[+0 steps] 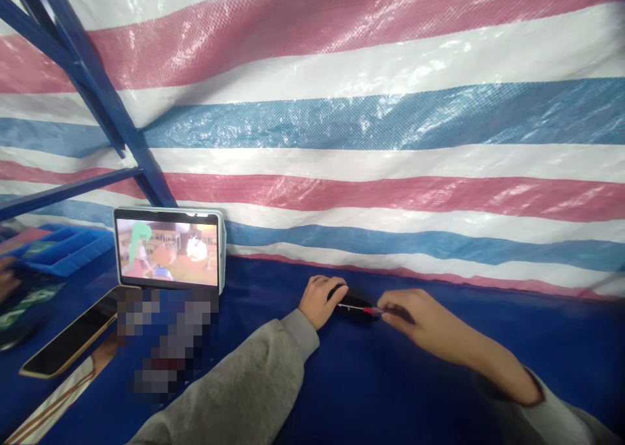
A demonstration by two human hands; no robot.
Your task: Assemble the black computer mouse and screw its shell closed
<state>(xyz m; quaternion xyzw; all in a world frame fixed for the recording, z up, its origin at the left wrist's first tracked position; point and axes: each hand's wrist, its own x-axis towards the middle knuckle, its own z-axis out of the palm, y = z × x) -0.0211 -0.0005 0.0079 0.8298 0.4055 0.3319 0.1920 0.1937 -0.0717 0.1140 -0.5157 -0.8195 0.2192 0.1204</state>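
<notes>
My left hand (323,300) is closed around the left end of a dark, elongated object (359,298) on the blue table surface (342,386). Its thumb lies over the object's upper edge. A thin metal shaft with a red part (368,311), which looks like a screwdriver, runs along the front of the dark object. The fingers of my right hand (415,315) pinch the right end of this tool, a partly hidden handle. The shaft's tip is close beside my left thumb. Details of the dark object are too blurred to tell.
A propped-up tablet (168,249) plays a cartoon at the left. Another person's hand and striped sleeve (63,402) are by a phone (73,334). Blue trays (73,253) stand further left, near another hand (6,279). Striped sheeting (390,122) hangs behind the table.
</notes>
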